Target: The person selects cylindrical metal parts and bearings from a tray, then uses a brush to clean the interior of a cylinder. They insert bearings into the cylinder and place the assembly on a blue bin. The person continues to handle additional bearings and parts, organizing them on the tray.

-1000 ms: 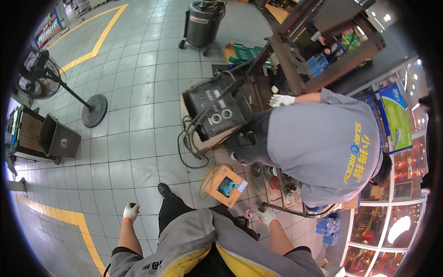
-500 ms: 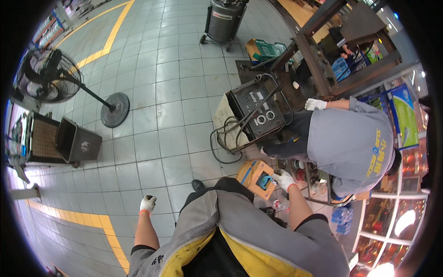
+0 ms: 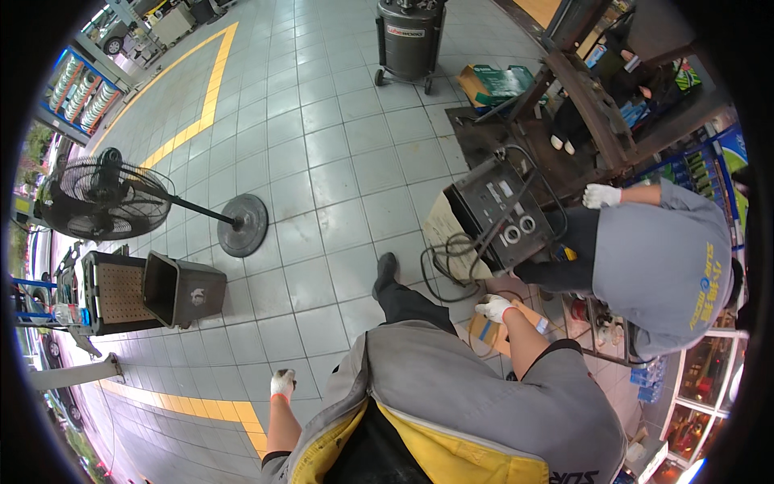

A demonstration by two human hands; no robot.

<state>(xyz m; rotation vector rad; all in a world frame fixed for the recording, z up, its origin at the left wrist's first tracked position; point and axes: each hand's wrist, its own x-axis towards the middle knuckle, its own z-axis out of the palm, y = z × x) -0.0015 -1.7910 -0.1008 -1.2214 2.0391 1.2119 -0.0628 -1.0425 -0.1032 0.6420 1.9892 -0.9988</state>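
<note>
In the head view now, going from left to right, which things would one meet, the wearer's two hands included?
Grey bin, left hand, drum, right hand, co-worker's jacket.

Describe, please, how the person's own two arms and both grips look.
The left grip and right grip wear white gloves with orange cuffs; the left glove looks dark toward the fingers. Bare forearms lead to short grey sleeves with black edges.
</note>
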